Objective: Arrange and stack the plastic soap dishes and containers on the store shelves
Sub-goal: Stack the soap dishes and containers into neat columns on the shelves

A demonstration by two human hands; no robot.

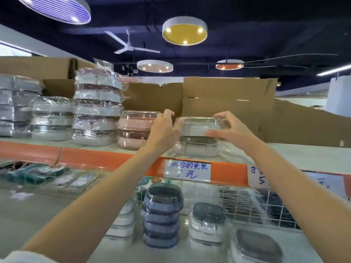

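Note:
A white soap dish (197,126) wrapped in clear film sits on top of another white dish (197,147) on the top shelf (303,156). My left hand (164,130) grips its left end with curled fingers. Over its right end, my right hand (230,130) holds the wrap between thumb and fingers. A short pink stack (134,130) stands just to the left, touching my left hand's back. Taller white and grey stacks (96,109) fill the shelf further left.
Open cardboard boxes (228,103) stand behind the dishes. The orange shelf edge (95,158) carries handwritten price tags (188,169). On the lower shelf are a blue stack (161,215), white dishes (208,223) and a wire grid divider (266,211).

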